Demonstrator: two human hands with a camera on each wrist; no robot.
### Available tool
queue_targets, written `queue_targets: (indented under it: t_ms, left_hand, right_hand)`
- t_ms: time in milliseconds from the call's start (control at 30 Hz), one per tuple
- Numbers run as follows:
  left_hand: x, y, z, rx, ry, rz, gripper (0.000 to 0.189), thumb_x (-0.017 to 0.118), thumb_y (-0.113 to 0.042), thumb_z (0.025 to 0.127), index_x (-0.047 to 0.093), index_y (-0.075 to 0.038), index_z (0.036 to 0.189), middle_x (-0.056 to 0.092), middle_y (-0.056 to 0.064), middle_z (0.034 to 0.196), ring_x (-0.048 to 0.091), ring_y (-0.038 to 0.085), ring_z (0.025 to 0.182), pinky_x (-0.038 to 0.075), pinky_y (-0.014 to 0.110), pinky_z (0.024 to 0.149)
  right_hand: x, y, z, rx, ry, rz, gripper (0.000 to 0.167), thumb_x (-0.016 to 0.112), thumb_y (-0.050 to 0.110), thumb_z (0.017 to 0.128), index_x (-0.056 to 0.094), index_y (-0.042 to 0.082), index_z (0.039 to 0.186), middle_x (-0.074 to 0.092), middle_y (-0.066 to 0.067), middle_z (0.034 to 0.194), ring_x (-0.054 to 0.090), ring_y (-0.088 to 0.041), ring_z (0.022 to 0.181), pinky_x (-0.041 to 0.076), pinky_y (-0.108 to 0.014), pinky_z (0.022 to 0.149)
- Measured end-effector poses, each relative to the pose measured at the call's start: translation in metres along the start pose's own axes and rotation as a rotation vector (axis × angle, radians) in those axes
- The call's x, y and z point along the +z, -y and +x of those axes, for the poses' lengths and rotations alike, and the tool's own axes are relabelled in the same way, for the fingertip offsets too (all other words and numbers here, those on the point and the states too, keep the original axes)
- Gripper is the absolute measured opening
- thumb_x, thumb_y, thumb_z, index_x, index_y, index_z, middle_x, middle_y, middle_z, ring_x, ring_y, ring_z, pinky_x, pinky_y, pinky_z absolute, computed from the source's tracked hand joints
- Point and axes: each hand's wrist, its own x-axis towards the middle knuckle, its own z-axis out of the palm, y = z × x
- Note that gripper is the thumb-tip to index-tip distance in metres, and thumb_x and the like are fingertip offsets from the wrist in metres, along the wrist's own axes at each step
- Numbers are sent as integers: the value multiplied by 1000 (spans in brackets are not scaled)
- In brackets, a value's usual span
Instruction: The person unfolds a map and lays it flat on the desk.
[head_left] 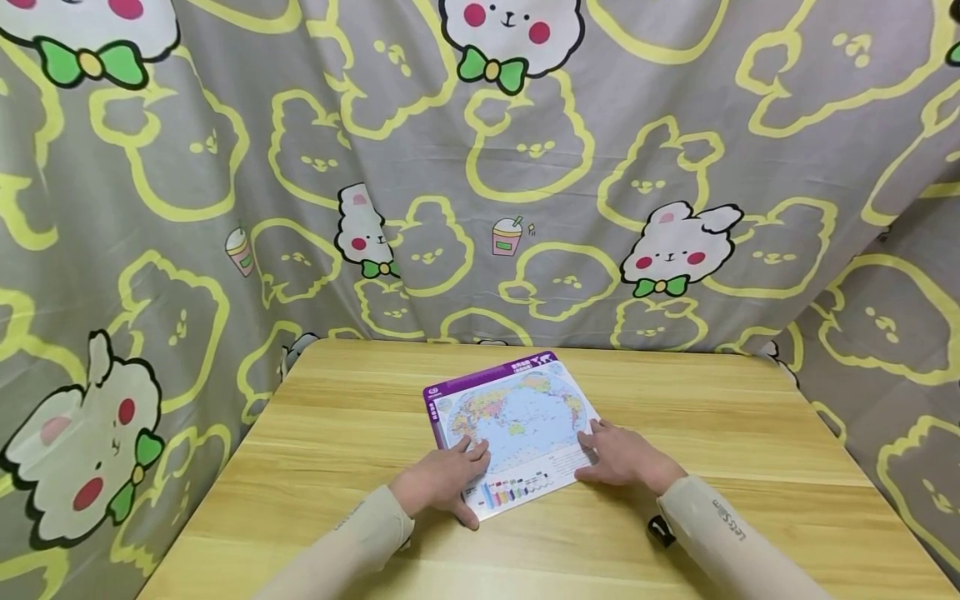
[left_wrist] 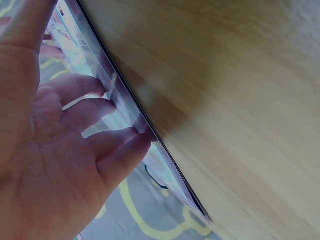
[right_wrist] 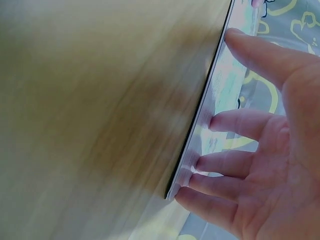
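A flat rectangular world map [head_left: 528, 417] with a purple border along its far edge lies slightly turned on the wooden table. My left hand [head_left: 441, 479] rests on its left side, fingers spread over the printed surface and thumb by the near left corner. On the right side, my right hand [head_left: 624, 457] touches the map's edge area with its fingertips. The left wrist view has the left fingers [left_wrist: 125, 155] extended onto the glossy sheet. In the right wrist view, the right fingers [right_wrist: 227, 162] are apart and lightly bent, their tips on the map near its thin dark edge.
The light wooden table [head_left: 750, 450] spreads out around the map on all sides. Behind it and at both sides hangs a grey curtain [head_left: 420, 167] with yellow outlines and white rabbit faces. A small black object [head_left: 661, 531] sits by the right cuff.
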Motion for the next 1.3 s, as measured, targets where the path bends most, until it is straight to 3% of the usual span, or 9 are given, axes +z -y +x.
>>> queue_targets:
  t_ms: [933, 1300]
  left_hand:
    - [0, -19, -5, -1, 1, 44, 110, 57, -77, 67, 33, -5, 146, 29, 11, 152, 26, 32, 138, 32, 36, 108]
    - [5, -27, -4, -3, 17, 46, 109, 48, -81, 71, 32, -5, 147, 25, 13, 153, 24, 31, 139, 29, 34, 109]
  right_hand:
    - [-1, -8, 10, -3, -5, 61, 67, 64, 42, 86, 50, -4, 133, 36, -35, 139, 32, -49, 130, 33, -57, 103]
    - [4, -21, 15, 8, 1, 146, 68, 66, 40, 86, 48, -2, 136, 30, -30, 145, 25, -46, 135, 29, -55, 106]
